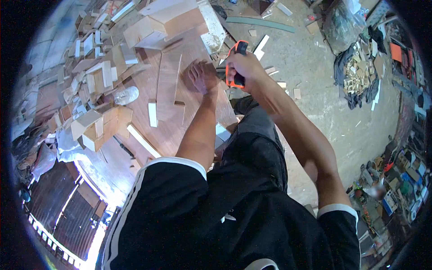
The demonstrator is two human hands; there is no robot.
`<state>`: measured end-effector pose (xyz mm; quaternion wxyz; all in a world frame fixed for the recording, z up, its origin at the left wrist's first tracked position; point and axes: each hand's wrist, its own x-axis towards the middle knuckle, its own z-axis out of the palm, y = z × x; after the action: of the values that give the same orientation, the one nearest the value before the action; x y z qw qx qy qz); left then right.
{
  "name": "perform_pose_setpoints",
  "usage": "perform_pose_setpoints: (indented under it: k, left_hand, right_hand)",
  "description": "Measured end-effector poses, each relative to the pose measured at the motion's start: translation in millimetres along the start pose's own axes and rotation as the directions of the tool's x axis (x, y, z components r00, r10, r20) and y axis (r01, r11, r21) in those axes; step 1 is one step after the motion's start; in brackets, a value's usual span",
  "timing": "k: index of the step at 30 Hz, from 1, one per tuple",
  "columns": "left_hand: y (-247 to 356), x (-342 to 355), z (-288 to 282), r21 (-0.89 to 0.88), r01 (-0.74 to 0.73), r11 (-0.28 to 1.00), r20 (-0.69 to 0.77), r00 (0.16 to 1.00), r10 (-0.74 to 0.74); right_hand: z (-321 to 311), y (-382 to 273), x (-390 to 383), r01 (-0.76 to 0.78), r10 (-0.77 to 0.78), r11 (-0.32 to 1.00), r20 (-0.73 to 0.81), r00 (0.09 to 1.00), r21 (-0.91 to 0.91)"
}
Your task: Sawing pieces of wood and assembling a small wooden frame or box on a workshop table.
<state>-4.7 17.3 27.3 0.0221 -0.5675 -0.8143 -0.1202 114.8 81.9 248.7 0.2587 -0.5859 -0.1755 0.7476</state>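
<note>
From here I'm seeing a white-edged wood strip (153, 113) lying on the wooden worktop (140, 110). The left hand (202, 77) is resting there palm-down, fingers loosely spread, grasping nothing visible. Beside it, the right hand (246, 66) is wrapping tightly round the orange-and-black handsaw (231, 82) at the worktop's edge. With those fingers lying so near, a skipping blade could be cutting them.

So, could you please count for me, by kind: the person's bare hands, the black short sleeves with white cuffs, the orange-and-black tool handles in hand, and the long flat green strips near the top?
Bare left hand and right hand: 2
Black left sleeve and right sleeve, white-cuffed: 2
Orange-and-black tool handle: 1
Long flat green strip: 1
Total: 6
</note>
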Motion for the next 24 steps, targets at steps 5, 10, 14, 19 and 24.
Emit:
perform_pose_setpoints:
  k: [5,10,14,19,24]
  left_hand:
    - [-2.0,-4.9,-5.9,-0.176,0.039,0.984,-0.077,0.996,-0.053]
    - [8.4,1.5,-26.2,-0.201,0.096,0.975,0.061,0.994,-0.085]
    - [14.0,-4.3,-22.6,-0.212,0.088,0.973,0.05,0.996,-0.08]
    - [-0.8,-5.5,-12.0,-0.222,0.03,0.975,-0.104,0.993,-0.054]
    - [6.8,-6.3,-13.7,-0.214,0.048,0.976,-0.038,0.998,-0.057]
  right_hand:
    - [3.2,4.7,-25.4,0.024,-0.023,1.0,0.007,1.0,-0.019]
    - [-1.0,-15.6,-65.2,-0.023,0.023,1.0,-0.014,1.0,0.004]
    - [-6.2,11.7,-27.7,0.053,-0.064,0.988,-0.076,0.995,-0.143]
    - [2.5,19.0,0.6,-0.016,0.015,1.0,-0.057,0.998,-0.011]
    - [7.4,0.5,-42.3,0.033,-0.033,0.999,0.002,0.999,0.03]
